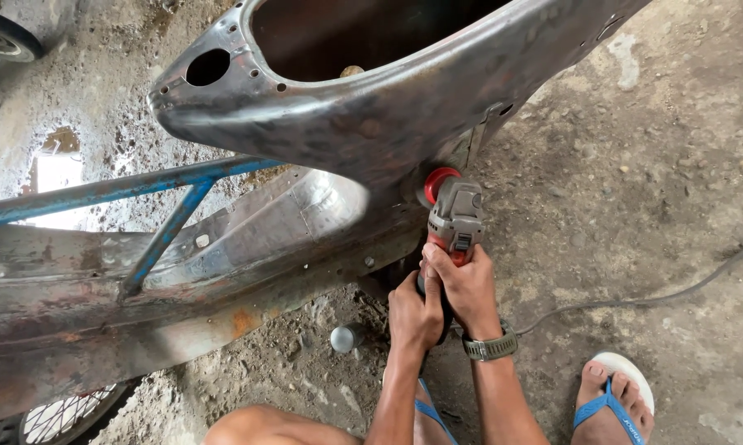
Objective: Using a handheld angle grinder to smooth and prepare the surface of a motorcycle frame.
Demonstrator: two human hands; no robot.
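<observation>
A grey and red angle grinder [452, 216] points up at the underside of a bare, stripped metal body shell [363, 107]. Its red head touches the shell near a seam. My right hand [464, 284], with a grey wristwatch [490, 347] on the wrist, wraps the grinder's body from the right. My left hand [413, 313] grips the lower end of the grinder's handle from the left. The disc itself is hidden against the metal.
A blue tube frame [149, 185] and rusty sheet-metal floor panel [182, 280] lie to the left. A black power cord [651, 297] trails right over the dirty concrete. My feet in blue-strapped sandals [610, 395] sit below. A spoked wheel [66, 412] shows bottom left, a small round metal cap [342, 338] on the ground.
</observation>
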